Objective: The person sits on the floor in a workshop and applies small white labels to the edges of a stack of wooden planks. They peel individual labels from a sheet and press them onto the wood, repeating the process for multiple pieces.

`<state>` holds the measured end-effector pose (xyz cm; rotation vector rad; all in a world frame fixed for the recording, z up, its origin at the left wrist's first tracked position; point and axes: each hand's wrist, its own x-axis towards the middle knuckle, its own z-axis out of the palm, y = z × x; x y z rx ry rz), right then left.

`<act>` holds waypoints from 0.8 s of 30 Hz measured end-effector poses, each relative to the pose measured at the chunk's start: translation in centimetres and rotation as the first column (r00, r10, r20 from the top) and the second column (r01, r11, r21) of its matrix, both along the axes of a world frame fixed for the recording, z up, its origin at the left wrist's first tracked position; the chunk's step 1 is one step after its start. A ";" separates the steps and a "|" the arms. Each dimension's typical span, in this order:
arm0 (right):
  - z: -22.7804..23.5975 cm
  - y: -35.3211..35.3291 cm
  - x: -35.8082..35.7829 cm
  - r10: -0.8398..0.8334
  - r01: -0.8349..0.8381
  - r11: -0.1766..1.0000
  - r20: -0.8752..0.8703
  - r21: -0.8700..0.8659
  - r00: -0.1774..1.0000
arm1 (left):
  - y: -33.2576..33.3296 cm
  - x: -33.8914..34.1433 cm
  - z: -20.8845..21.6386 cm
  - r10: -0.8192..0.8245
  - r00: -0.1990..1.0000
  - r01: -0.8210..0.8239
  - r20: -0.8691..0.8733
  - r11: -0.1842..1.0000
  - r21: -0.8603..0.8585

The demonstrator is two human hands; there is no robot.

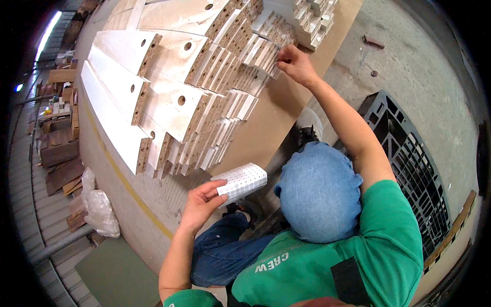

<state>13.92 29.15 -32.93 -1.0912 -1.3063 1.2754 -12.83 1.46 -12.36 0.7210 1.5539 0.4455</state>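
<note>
Left hand [198, 205] pinched the left end of a white dotted sheet [241, 181], whose long axis ran from near left to far right, on the near side of the stacked white boards [169, 107]. Their drilled ends pointed right and near. Right hand [298, 65], fingers curled, lay at their right side; whether it pinched anything could not be told.

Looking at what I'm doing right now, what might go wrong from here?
The white-faced panels are stacked with staggered ends, so a knock might shift one.

Your right hand is close to the panel ends, whose bare chipboard edges could scratch your fingers.

The curled white dotted sheet is held near one end by your left hand, so it might bend or slip.
</note>
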 end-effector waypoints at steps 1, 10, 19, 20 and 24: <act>-0.1 0.1 -0.1 -0.002 0.002 0.999 0.008 0.038 1.000 | 0.0 0.0 0.0 -0.004 1.000 0.004 0.001 1.000 -0.003; -1.1 0.7 -0.8 -0.081 0.075 0.985 0.031 0.153 0.996 | 0.0 -0.1 -0.2 -0.015 1.000 0.015 0.021 1.000 0.001; 1.3 1.0 1.7 -0.343 -0.033 0.820 0.537 0.571 0.770 | 0.2 0.2 -0.1 -0.035 0.999 0.036 0.008 0.999 -0.001; 1.1 0.8 1.7 -0.332 -0.041 0.823 0.539 0.567 0.774 | 0.2 0.2 -0.1 -0.036 0.999 0.036 0.005 0.999 0.000; 0.5 0.1 1.1 -0.253 0.069 0.883 0.348 0.464 0.903 | 0.2 0.2 0.0 -0.036 0.999 0.036 -0.015 0.999 0.009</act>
